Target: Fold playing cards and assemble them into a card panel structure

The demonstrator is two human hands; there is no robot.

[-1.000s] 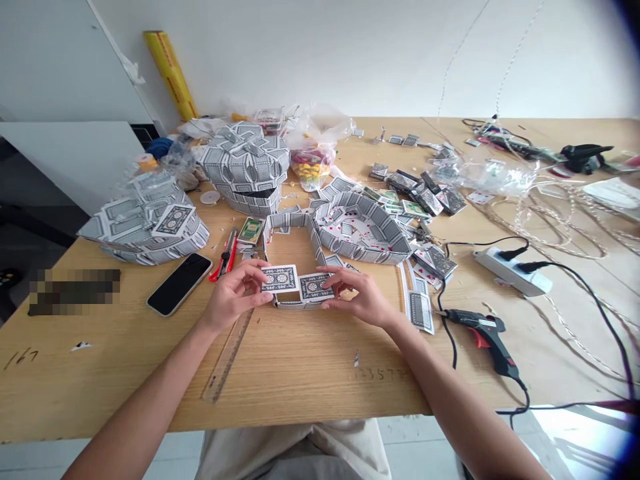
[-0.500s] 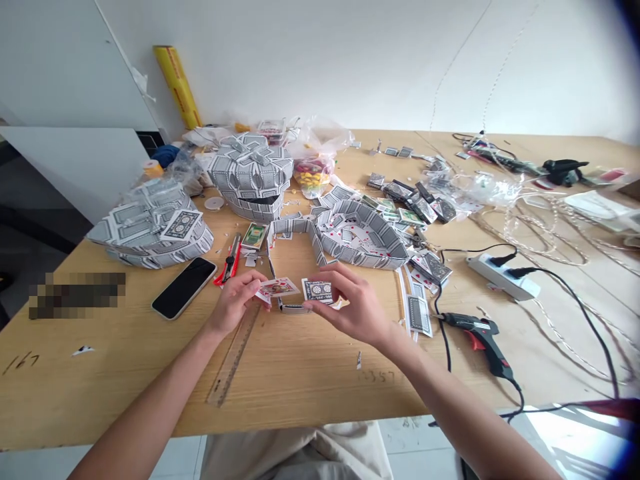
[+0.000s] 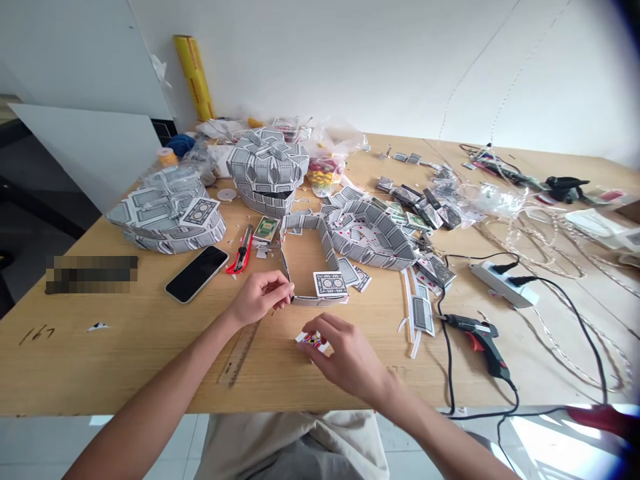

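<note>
My right hand (image 3: 345,353) pinches a face-up playing card (image 3: 313,341) just above the table near its front edge. My left hand (image 3: 263,297) has its fingers pressed together at the near left corner of an open frame made of cards (image 3: 327,243); what they hold, if anything, is hidden. A patterned card (image 3: 330,285) lies back up at the frame's near right corner. More loose cards (image 3: 356,275) lie just right of it. A clear ruler (image 3: 240,357) lies partly under my left wrist.
A phone (image 3: 197,274) and red cutter (image 3: 242,251) lie left. Card-covered boxes (image 3: 267,167) and a card-walled tray (image 3: 400,259) stand behind. At right are a glue gun (image 3: 483,340), its cord, a power strip (image 3: 505,285) and coiled rope (image 3: 540,247).
My right hand has moved toward the front edge with a face-up card. The patterned card it held now lies at the frame's corner. My left hand no longer shows its face-up card.
</note>
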